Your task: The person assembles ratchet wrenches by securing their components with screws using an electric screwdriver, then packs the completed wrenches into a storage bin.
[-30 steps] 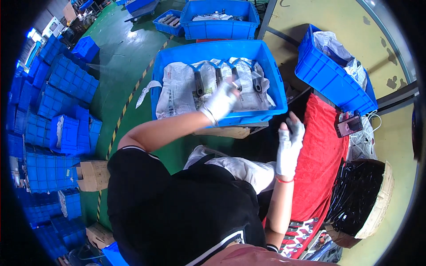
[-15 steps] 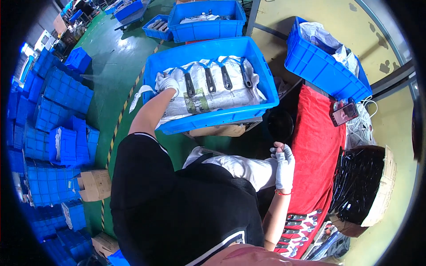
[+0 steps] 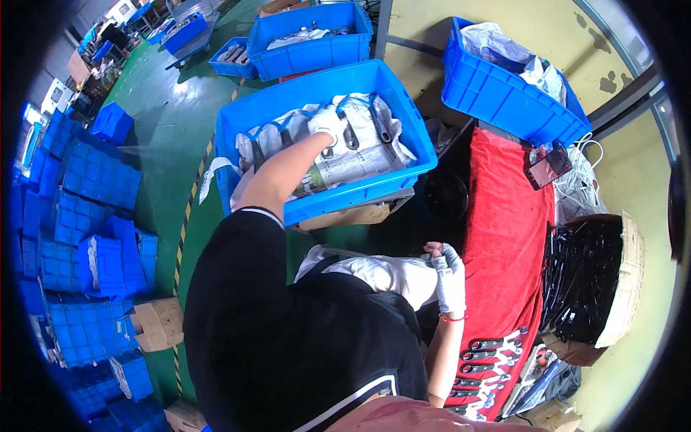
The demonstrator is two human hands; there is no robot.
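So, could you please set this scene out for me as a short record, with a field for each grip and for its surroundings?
Left grip: white-gloved, over the blue bin's contents; fingers hidden, hold unclear
Right grip: gloved with bare fingertips, fingers curled, beside the red cloth; hold unclear
Blue bin: holds dark tools lying on white sheeting
Red cloth: bears a row of black-handled tools at its near end
Beyond the bin: another blue container
Right side: tilted blue crate
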